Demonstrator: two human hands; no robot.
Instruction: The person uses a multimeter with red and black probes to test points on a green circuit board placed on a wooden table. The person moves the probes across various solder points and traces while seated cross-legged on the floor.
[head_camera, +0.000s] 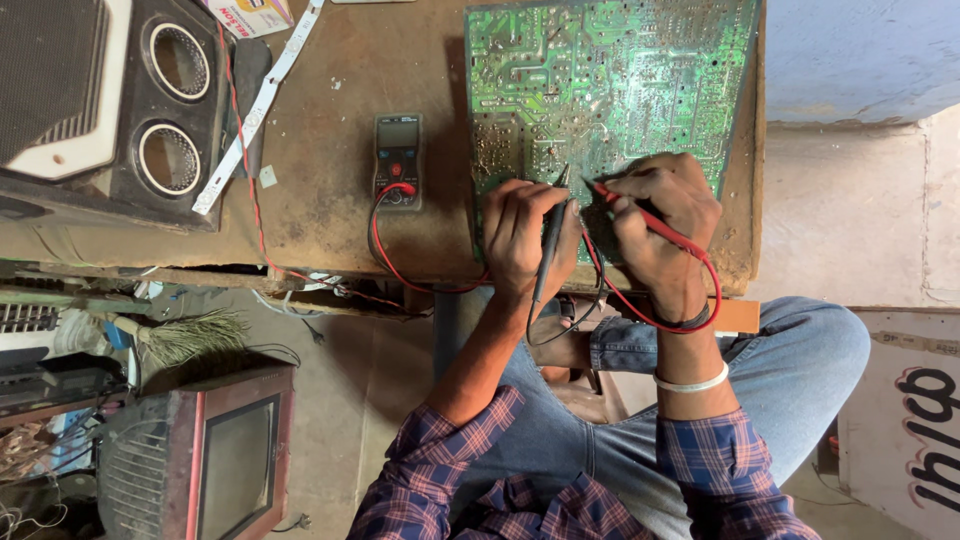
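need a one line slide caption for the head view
Left hand and right hand press black and red probes to a green circuit board.

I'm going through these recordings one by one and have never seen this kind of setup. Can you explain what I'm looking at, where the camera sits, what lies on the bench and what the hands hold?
There is no machine here: a person works with two bare hands, and the single camera is worn on their head, looking down. The left hand holds a black probe and the right hand holds a red probe; both tips rest on a green circuit board. Red and black leads run back towards a small handheld meter on the worn brown bench. A speaker box sits at the far left, a white strip beside it. Below the bench, an old small television stands on the floor.
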